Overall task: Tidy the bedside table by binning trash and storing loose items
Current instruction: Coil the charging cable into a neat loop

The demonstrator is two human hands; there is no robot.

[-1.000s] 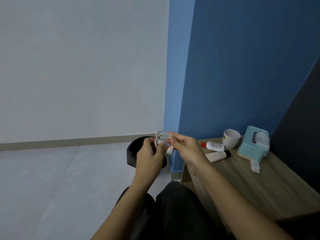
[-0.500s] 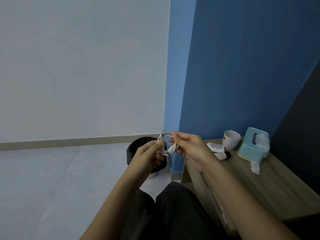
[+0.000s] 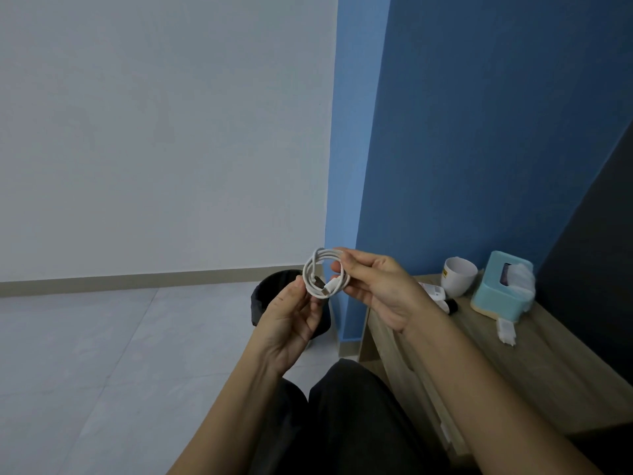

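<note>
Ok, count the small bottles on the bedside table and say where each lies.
2. One white bottle lies beside the mug; a black-capped bottle lies just nearer the camera. The right hand covers part of both, so more could be hidden.

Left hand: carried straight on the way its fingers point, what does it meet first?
The left hand points up at the white cable coil it pinches; beyond that, probably the right hand, though depth is unclear.

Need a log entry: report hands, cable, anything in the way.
Left hand and right hand pinch coiled white charging cable, mid-air. Wound, not yet stored. Black round bin behind hands; nothing between them and wooden bedside table.
</note>
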